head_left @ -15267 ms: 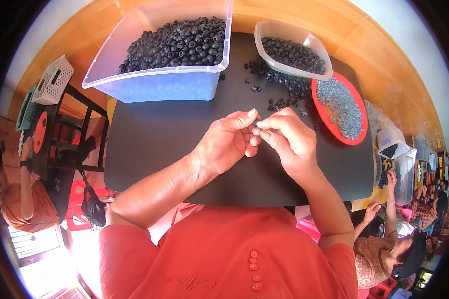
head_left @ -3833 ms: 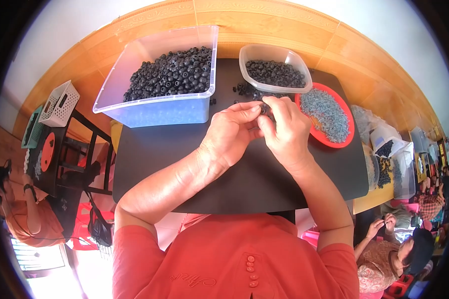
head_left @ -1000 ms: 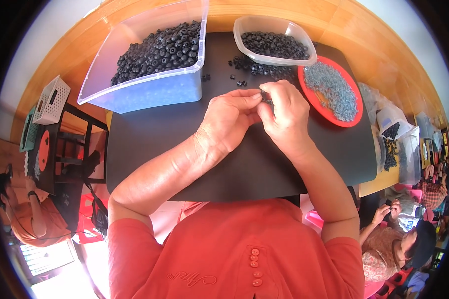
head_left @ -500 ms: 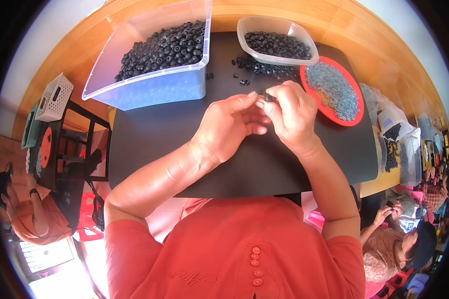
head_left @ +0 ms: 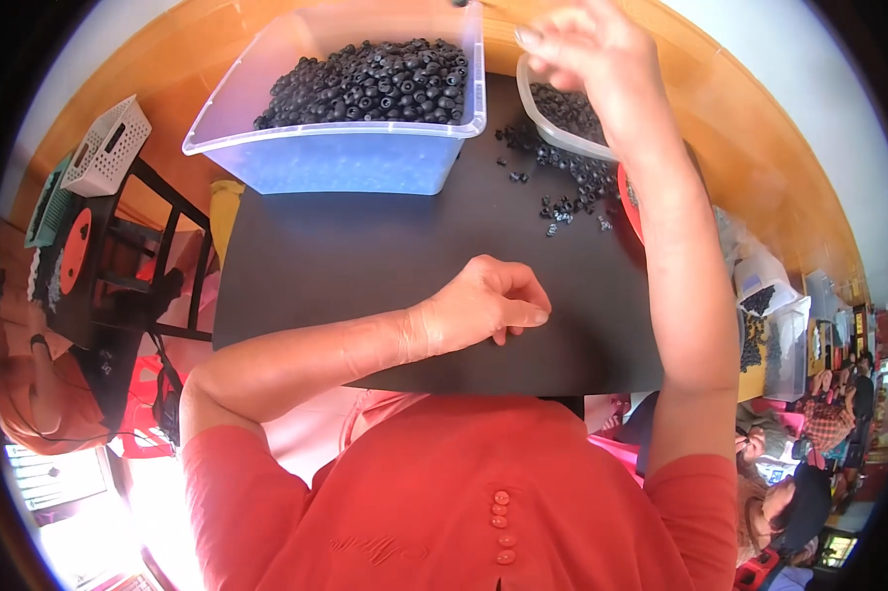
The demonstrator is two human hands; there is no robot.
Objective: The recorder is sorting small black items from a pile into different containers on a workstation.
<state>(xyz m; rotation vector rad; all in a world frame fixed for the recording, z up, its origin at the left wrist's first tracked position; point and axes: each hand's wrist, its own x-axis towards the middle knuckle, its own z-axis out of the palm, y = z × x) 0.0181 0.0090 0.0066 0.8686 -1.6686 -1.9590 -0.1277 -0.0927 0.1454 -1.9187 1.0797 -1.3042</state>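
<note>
My right hand (head_left: 587, 49) is raised at the far side, slightly blurred, between the large clear plastic bin (head_left: 355, 163) and the smaller clear tub (head_left: 574, 140). Its fingers are apart with nothing in them. A small dark piece (head_left: 461, 3), likely a black ring-shaped part, shows at the top edge above the bin, apart from the hand. The bin holds a heap of black ring-shaped parts (head_left: 375, 89). Low over the table, my left hand (head_left: 491, 300) has its fingers curled in toward the thumb; whether anything small is inside is hidden.
Small black parts (head_left: 582, 177) lie loose beside the tub on the black table (head_left: 365, 246), with a few clear bits (head_left: 554, 225) nearby. My right forearm mostly covers a red plate (head_left: 629, 202). Bags and boxes stand to the right; other people sit at both sides.
My hands have parted: the right moved up and away, letting go of the small black part, while the left came down nearer my body. The view has shifted, and my arm now covers the plate.
</note>
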